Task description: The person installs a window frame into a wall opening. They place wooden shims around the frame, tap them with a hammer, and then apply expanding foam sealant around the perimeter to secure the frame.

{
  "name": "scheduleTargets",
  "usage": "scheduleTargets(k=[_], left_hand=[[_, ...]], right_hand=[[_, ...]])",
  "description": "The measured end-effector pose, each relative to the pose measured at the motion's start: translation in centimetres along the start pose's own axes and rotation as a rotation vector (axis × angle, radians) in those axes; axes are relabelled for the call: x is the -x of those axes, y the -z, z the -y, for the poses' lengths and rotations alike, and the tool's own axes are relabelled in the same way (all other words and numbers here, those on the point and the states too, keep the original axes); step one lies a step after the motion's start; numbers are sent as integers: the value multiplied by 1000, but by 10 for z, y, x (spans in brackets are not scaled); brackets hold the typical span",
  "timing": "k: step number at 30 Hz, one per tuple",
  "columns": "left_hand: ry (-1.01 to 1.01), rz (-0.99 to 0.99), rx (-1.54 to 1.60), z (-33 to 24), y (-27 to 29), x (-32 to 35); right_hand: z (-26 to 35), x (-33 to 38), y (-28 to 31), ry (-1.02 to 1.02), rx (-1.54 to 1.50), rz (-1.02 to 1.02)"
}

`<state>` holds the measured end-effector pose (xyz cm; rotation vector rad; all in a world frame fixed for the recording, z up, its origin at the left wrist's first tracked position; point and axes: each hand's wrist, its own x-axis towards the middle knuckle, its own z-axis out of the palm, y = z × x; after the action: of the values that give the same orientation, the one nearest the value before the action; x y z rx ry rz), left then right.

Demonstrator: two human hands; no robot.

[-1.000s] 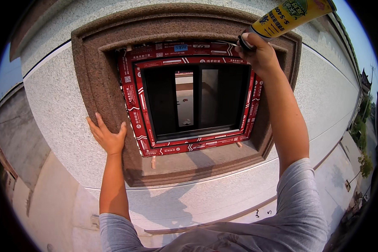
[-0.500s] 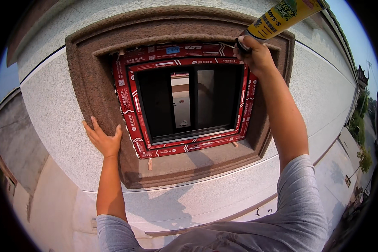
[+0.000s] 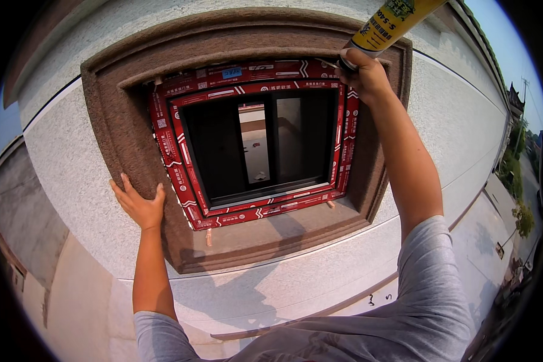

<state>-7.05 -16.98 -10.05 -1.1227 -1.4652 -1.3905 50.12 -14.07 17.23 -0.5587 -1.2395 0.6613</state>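
My right hand [image 3: 361, 73] is raised to the upper right corner of a window frame [image 3: 175, 151] wrapped in red protective film, and it grips a yellow foam can [image 3: 392, 23] held tilted, nozzle end down at the corner. A thin nozzle tube pokes left from the hand along the frame's top edge. My left hand [image 3: 140, 204] lies flat, fingers apart, on the brown stone surround [image 3: 120, 120] at the window's lower left. The dark glass panes [image 3: 259, 145] show a room inside.
The wall [image 3: 60, 151] around the surround is pale rough render. A brown stone sill [image 3: 271, 235] runs below the window. Small wedges stick out under the frame's lower corners. Far below at the right lie pavement and trees [image 3: 522, 217].
The view has shifted, so the window sits further right and lower. My right hand stays at the upper right corner with the can. My left hand stays flat on the surround.
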Motion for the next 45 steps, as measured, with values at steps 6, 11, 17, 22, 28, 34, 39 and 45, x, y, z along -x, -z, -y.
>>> scheduleTargets(k=[6, 11, 17, 22, 28, 34, 39, 45], left_hand=[[16, 1, -8, 1, -1, 1], [29, 8, -21, -2, 0, 0], [45, 22, -36, -5, 2, -2], [60, 38, -13, -10, 4, -3], [95, 45, -34, -16, 7, -3], [117, 64, -25, -17, 4, -2], [100, 54, -42, -15, 6, -8], [101, 76, -37, -12, 9, -6]], right_hand=[[15, 4, 16, 15, 27, -9], [15, -4, 37, 28, 73, -31], [5, -4, 36, 20, 31, -49], [13, -6, 54, 35, 14, -7], [28, -4, 72, 43, 74, -44], [12, -15, 74, 17, 139, 23], [12, -6, 76, 45, 134, 94], [38, 24, 103, 25, 81, 114]])
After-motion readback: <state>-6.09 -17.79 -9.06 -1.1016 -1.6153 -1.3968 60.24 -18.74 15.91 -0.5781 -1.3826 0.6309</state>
